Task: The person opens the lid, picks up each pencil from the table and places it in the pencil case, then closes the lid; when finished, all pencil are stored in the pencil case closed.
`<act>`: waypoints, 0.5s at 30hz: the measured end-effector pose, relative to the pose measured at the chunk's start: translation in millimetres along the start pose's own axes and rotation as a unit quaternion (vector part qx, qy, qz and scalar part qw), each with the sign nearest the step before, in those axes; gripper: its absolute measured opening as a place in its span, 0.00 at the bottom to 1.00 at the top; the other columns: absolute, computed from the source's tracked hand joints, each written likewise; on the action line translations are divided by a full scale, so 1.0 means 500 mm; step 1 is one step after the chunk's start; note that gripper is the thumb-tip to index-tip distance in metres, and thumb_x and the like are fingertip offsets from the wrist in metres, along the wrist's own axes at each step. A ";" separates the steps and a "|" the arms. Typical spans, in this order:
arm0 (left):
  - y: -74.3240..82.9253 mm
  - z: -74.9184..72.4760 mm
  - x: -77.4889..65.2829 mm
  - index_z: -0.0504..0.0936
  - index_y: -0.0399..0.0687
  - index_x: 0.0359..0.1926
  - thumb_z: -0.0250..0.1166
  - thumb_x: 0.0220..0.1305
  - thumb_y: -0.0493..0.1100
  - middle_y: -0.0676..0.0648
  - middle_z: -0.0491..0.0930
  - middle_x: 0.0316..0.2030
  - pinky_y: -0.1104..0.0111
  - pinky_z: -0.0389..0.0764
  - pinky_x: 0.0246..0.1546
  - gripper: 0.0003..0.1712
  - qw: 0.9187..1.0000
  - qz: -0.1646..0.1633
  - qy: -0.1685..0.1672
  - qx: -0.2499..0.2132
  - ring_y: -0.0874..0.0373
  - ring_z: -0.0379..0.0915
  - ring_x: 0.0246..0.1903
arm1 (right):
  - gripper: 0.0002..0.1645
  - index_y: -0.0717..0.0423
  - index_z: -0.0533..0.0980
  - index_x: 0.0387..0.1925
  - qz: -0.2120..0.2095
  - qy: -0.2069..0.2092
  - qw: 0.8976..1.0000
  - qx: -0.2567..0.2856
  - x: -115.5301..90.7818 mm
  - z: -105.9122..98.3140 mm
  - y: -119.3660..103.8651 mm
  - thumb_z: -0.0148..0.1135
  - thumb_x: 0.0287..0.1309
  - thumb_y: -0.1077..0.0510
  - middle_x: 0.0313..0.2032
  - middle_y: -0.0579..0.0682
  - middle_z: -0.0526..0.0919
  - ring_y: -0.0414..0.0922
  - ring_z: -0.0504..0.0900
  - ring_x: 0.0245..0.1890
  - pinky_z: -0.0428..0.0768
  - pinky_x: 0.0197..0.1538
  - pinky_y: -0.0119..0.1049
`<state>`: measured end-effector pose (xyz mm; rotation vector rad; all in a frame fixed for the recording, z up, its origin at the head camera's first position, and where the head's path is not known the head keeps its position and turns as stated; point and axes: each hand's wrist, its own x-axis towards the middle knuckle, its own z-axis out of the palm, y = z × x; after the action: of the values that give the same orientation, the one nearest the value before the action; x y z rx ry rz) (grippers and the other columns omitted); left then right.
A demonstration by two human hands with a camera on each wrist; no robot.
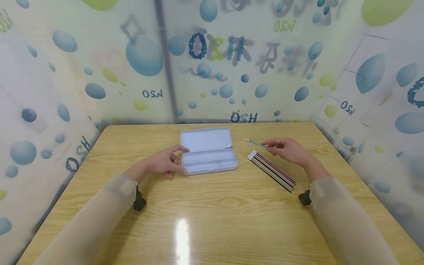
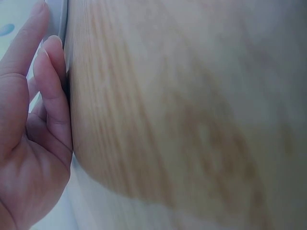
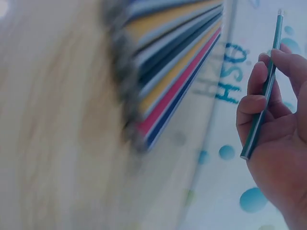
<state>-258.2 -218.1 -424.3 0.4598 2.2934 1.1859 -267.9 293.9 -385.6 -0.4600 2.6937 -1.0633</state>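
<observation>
A pale blue pencil case (image 1: 209, 162) lies on the table with its lid (image 1: 206, 140) swung back and its divided tray bare. My left hand (image 1: 164, 162) is at its left end, holding it between thumb and index finger; the thumb is at the front corner, the index finger near the hinge. The other fingers curl beside the case. Between its thumb and fingers my right hand (image 1: 286, 149) pinches a dark green pencil (image 3: 265, 103), raised over the table with the white eraser end pointing left. Just below that hand, a row of several striped pencils (image 1: 272, 171) lies side by side.
The wooden table (image 1: 212, 206) reaches back to a patterned curtain (image 1: 212, 84), with more curtain along both sides. Dark wrist cameras sit under both cuffs, the left camera (image 1: 139, 200) and the right camera (image 1: 305, 198). The pencil row is to the right of the case.
</observation>
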 end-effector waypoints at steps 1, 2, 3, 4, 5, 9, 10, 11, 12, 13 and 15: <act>0.000 0.000 -0.001 0.61 0.56 0.83 0.83 0.65 0.50 0.48 0.73 0.26 0.66 0.85 0.26 0.54 1.000 0.000 0.000 0.000 0.56 0.76 0.18 | 0.22 0.43 0.82 0.71 -0.004 -0.003 1.000 0.000 0.004 0.003 -0.006 0.61 0.83 0.49 0.60 0.59 0.87 0.55 0.86 0.52 0.84 0.53 0.46; -0.001 0.000 0.000 0.61 0.56 0.83 0.83 0.65 0.50 0.48 0.73 0.26 0.66 0.85 0.26 0.53 1.000 0.000 0.001 0.000 0.56 0.76 0.18 | 0.21 0.43 0.82 0.71 -0.010 -0.006 1.000 -0.002 0.008 0.006 -0.013 0.61 0.83 0.50 0.61 0.59 0.87 0.54 0.86 0.52 0.85 0.55 0.47; -0.002 -0.001 0.000 0.62 0.57 0.83 0.83 0.65 0.50 0.48 0.73 0.26 0.66 0.85 0.26 0.53 1.000 -0.001 0.001 0.001 0.56 0.76 0.18 | 0.21 0.43 0.82 0.70 -0.015 -0.009 1.000 -0.003 0.013 0.010 -0.019 0.61 0.83 0.50 0.61 0.58 0.87 0.54 0.86 0.52 0.85 0.55 0.48; -0.001 -0.001 -0.001 0.61 0.57 0.83 0.83 0.65 0.50 0.48 0.73 0.26 0.66 0.85 0.26 0.53 1.000 0.000 0.001 0.001 0.56 0.76 0.18 | 0.21 0.42 0.83 0.70 -0.019 -0.011 1.000 -0.003 0.017 0.014 -0.025 0.61 0.83 0.49 0.61 0.58 0.87 0.54 0.86 0.51 0.85 0.55 0.48; -0.001 0.000 -0.001 0.61 0.56 0.83 0.83 0.65 0.51 0.48 0.73 0.26 0.66 0.85 0.26 0.53 1.000 0.000 0.001 0.002 0.56 0.76 0.18 | 0.21 0.41 0.83 0.69 -0.023 -0.014 1.000 -0.003 0.022 0.018 -0.031 0.62 0.83 0.49 0.60 0.57 0.87 0.54 0.86 0.51 0.85 0.55 0.47; 0.001 0.000 -0.003 0.61 0.57 0.83 0.82 0.66 0.52 0.48 0.74 0.26 0.66 0.85 0.26 0.54 1.000 0.003 0.002 0.011 0.55 0.77 0.18 | 0.19 0.40 0.84 0.68 -0.034 -0.021 0.999 -0.009 0.040 0.038 -0.058 0.63 0.82 0.50 0.59 0.54 0.88 0.52 0.85 0.50 0.85 0.53 0.44; 0.002 0.000 -0.003 0.61 0.57 0.84 0.82 0.66 0.52 0.48 0.74 0.26 0.66 0.85 0.26 0.53 1.000 0.003 0.003 0.013 0.56 0.77 0.18 | 0.19 0.40 0.84 0.68 -0.038 -0.023 0.999 -0.011 0.044 0.043 -0.065 0.63 0.82 0.50 0.59 0.54 0.88 0.52 0.85 0.49 0.85 0.52 0.42; 0.001 0.000 -0.002 0.61 0.57 0.83 0.82 0.66 0.52 0.48 0.74 0.26 0.66 0.85 0.26 0.53 1.000 0.003 0.003 0.016 0.56 0.77 0.18 | 0.19 0.40 0.85 0.67 -0.040 -0.026 0.999 -0.010 0.048 0.049 -0.073 0.62 0.82 0.51 0.58 0.55 0.88 0.52 0.84 0.48 0.84 0.50 0.42; 0.001 0.000 -0.001 0.61 0.57 0.83 0.82 0.66 0.53 0.49 0.74 0.26 0.66 0.85 0.26 0.53 1.000 0.003 0.004 0.018 0.56 0.77 0.18 | 0.19 0.41 0.85 0.67 -0.042 -0.030 0.999 -0.010 0.052 0.054 -0.080 0.62 0.82 0.52 0.57 0.55 0.88 0.52 0.83 0.47 0.83 0.48 0.41; 0.000 -0.001 -0.001 0.61 0.57 0.83 0.82 0.66 0.53 0.49 0.74 0.27 0.67 0.85 0.25 0.53 1.000 0.003 0.005 0.018 0.56 0.77 0.18 | 0.19 0.41 0.85 0.67 -0.043 -0.032 0.999 -0.011 0.056 0.060 -0.087 0.62 0.82 0.52 0.56 0.55 0.88 0.52 0.82 0.43 0.82 0.45 0.40; 0.000 -0.001 -0.001 0.61 0.57 0.83 0.82 0.66 0.52 0.49 0.74 0.27 0.67 0.85 0.25 0.53 1.000 0.004 0.004 0.019 0.56 0.77 0.18 | 0.19 0.42 0.85 0.66 -0.048 -0.039 0.998 -0.015 0.064 0.071 -0.098 0.62 0.81 0.52 0.55 0.55 0.89 0.51 0.81 0.40 0.80 0.42 0.39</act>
<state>-258.1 -218.7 -424.1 0.4798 2.3260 1.1532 -276.7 226.3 -379.5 -0.6289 2.6472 -1.0076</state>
